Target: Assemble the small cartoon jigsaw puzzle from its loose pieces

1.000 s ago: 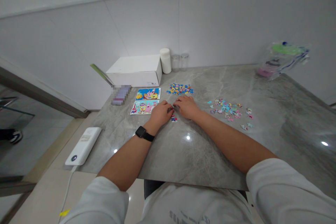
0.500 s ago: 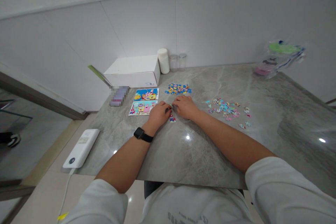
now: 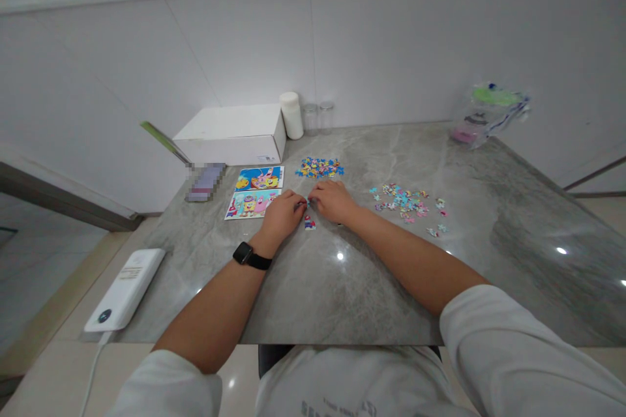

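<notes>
My left hand [image 3: 282, 216], with a black watch [image 3: 252, 256] at its wrist, has its fingers closed in a pinch on a small jigsaw puzzle piece. Facing it, my right hand [image 3: 334, 202] pinches at the same spot, fingertips almost touching the left ones. Only bits of the pieces [image 3: 308, 204] show between the fingers. Just below lies a small red, white and blue puzzle section [image 3: 310, 223] on the table. Left of my hands are two cartoon picture cards, the upper one [image 3: 259, 178] blue and the lower one [image 3: 250, 204] partly behind my left hand.
A blue-yellow pile of puzzle pieces [image 3: 320, 168] lies beyond my hands; paler pieces [image 3: 405, 201] are scattered right. Behind stand a white box [image 3: 229, 133], a white bottle [image 3: 292, 116] and two clear jars [image 3: 318, 118]. A power bank [image 3: 126, 290], phone [image 3: 206, 182] and plastic bag [image 3: 489, 116] sit toward the edges.
The whole view has shifted a little, so things appear farther left. My hands stay together at the same place on the table, with only slight finger movement.
</notes>
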The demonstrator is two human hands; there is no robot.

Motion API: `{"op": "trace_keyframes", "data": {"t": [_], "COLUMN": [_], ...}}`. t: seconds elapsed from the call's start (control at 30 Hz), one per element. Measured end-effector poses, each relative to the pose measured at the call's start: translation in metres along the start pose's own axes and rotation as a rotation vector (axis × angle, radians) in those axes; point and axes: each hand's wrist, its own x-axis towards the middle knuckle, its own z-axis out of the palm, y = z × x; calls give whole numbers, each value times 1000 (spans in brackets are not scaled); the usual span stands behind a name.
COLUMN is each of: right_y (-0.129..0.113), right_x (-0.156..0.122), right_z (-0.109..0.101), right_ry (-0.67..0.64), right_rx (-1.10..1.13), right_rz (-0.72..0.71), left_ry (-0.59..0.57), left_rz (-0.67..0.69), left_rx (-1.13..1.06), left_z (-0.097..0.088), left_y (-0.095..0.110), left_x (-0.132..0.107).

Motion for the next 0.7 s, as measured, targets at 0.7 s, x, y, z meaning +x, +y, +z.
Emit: {"op": "trace_keyframes", "data": {"t": [0.7], "right_y": [76], "right_x": [-31], "right_z": [-141], "right_ry": [694], "right_rx": [309], "right_rz": [229], "left_ry": [61], "left_rz": [10], "left_rx": [-122], "left_z": [4], "left_y": [-13], "left_x": [-3]}}
